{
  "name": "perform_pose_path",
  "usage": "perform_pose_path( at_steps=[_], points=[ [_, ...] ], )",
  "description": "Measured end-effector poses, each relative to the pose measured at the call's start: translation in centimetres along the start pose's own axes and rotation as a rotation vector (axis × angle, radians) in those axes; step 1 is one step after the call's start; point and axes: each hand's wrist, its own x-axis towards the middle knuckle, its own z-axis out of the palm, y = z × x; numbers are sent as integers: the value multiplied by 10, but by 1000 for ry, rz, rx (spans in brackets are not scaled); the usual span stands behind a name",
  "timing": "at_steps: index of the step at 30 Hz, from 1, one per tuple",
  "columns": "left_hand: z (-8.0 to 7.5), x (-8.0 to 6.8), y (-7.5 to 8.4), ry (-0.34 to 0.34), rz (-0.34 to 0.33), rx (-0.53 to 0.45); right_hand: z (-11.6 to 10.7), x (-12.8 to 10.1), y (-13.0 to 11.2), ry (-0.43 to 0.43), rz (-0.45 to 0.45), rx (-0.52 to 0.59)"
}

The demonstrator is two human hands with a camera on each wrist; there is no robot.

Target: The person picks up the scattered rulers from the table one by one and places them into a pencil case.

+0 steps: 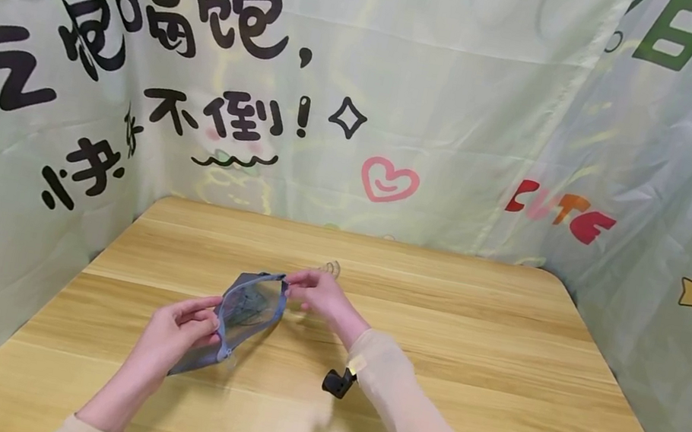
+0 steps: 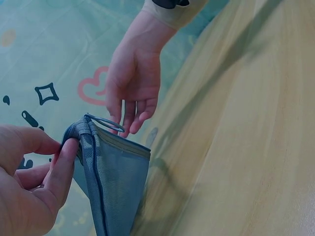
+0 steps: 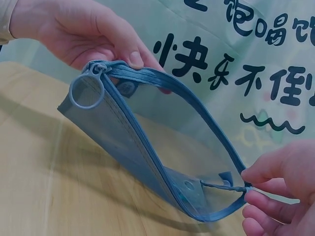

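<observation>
A blue zippered pouch [image 1: 253, 308] with see-through sides is held up above the table, tilted, its mouth spread wide. My left hand [image 1: 175, 333] pinches the near rim between thumb and fingers. In the right wrist view, the ring-shaped zipper pull [image 3: 87, 91] hangs beside the left hand [image 3: 93, 37]. At the opposite end of the zipper, my right hand [image 3: 285, 191] pinches the rim with thumb and forefinger. The left wrist view shows the left fingers on the zipper edge of the pouch [image 2: 123, 172], with the right hand [image 2: 135, 78] beyond it.
The wooden table [image 1: 466, 361] extends around both hands. A small coiled item [image 1: 331, 268] lies behind the right hand. A black wrist camera [image 1: 337, 382] juts from the right sleeve. Printed cloth walls [image 1: 475, 115] stand at the back and sides.
</observation>
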Motion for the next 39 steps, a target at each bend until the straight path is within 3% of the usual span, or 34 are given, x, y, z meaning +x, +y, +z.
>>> perform_pose_path(
  at_steps=[18, 29, 39],
  points=[
    [-5, 3, -1, 11, -28, -59, -15, 11, 8, 40, -49, -63],
    [-7, 4, -1, 10, -26, -65, -32, 28, 15, 78, -165, -242],
    [-7, 3, 0, 6, -20, -93, -45, 43, 7, 6, -222, -307]
  ],
)
